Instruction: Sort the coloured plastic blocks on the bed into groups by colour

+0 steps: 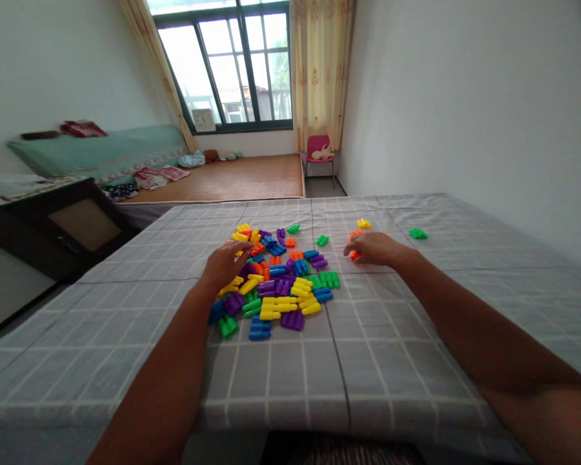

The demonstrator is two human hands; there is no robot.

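A pile of plastic building blocks in yellow, blue, purple, green and orange lies on the grey checked cloth. My left hand (226, 261) is at the pile's left edge, its thumb and fingers apart over the blocks there. Close to its fingertips are a yellow block (239, 237) and an orange block (257, 248). Right of the pile, my right hand (374, 248) has its fingers bent down around an orange block (355, 256), partly hidden by them. More orange shows just behind this hand. A yellow block (363, 224) lies beyond it.
A green block (418, 234) lies alone on the right of the cloth-covered table (290, 381). Two smaller green pieces sit behind the pile. Farther off are a bed (232, 179), a pink chair (318, 145) and a dark cabinet (62, 226). A white wall runs along the right.
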